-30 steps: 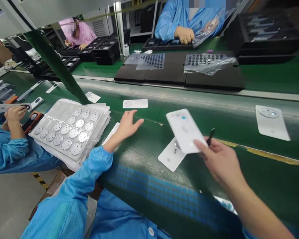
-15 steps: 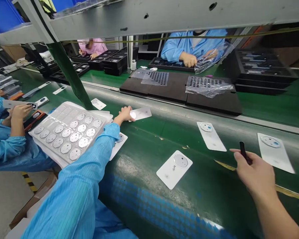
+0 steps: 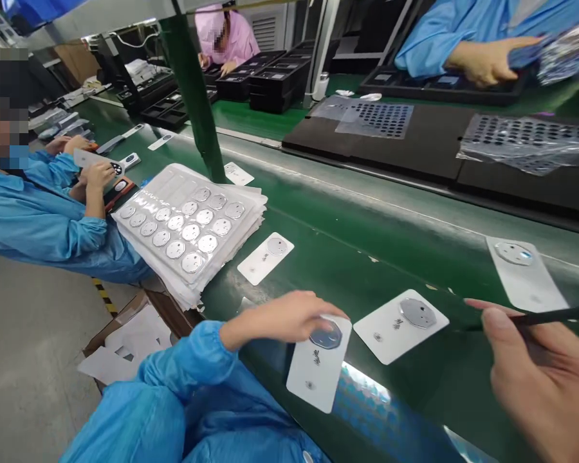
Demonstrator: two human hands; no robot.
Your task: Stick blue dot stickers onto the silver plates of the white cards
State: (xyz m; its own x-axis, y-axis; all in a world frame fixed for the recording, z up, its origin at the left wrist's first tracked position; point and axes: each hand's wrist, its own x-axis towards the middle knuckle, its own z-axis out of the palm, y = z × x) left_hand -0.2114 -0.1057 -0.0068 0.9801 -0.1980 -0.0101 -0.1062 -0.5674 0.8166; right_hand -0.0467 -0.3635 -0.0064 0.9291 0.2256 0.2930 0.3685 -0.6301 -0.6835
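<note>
My left hand [image 3: 289,316] grips the top end of a white card [image 3: 313,381] at the bench's near edge. The card bears a silver disc, dark printed marks and a small grey spot; my fingertips lie over part of the disc. Blurred at the right, my right hand [image 3: 545,373] is closed around a slim black tool [image 3: 554,316], whose tip points left. Between the hands lies a similar white card [image 3: 390,344]. Another card [image 3: 259,260] rests behind my left hand, and one more card [image 3: 531,280] lies beyond my right hand.
A clear plastic tray [image 3: 174,183] of silver discs sits on stacked white sheets at the left. Beside it rises a green post [image 3: 197,96]. Dark boards [image 3: 415,151] lie across the bench. A co-worker in blue [image 3: 62,209] sits at left; others work opposite.
My left hand has come back from the middle of the bench to the near edge, bringing the white card along. The view has swung left. My right hand still holds the black tool, now lying flatter.
</note>
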